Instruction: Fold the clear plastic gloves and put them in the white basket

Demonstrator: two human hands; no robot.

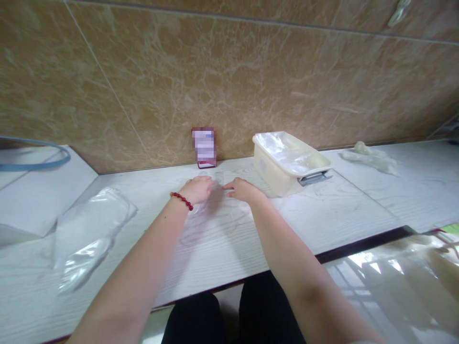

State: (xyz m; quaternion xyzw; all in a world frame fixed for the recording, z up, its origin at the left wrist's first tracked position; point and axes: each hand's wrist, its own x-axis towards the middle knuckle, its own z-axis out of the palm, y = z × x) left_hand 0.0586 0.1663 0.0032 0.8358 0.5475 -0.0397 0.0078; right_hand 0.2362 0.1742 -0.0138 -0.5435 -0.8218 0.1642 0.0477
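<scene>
A faint sheet of clear plastic (234,217), perhaps a bag, seems to lie on the table below my hands; its outline is hard to make out. My left hand (199,189), above a red bead bracelet (182,200), rests at its far left part with the fingers bent together. Whatever they hold, if anything, is hidden. Just to the right, my right hand (244,189) is low over the surface, its index finger stretched toward the left hand and another finger apart below it. A small gap separates the two hands.
A cream plastic box (274,177) with a grey latch holds clear plastic bags. A phone-like object (205,147) leans on the tiled wall (161,86). Clear bags (89,229) lie left beside a white box (32,205). Crumpled plastic (371,156) lies right.
</scene>
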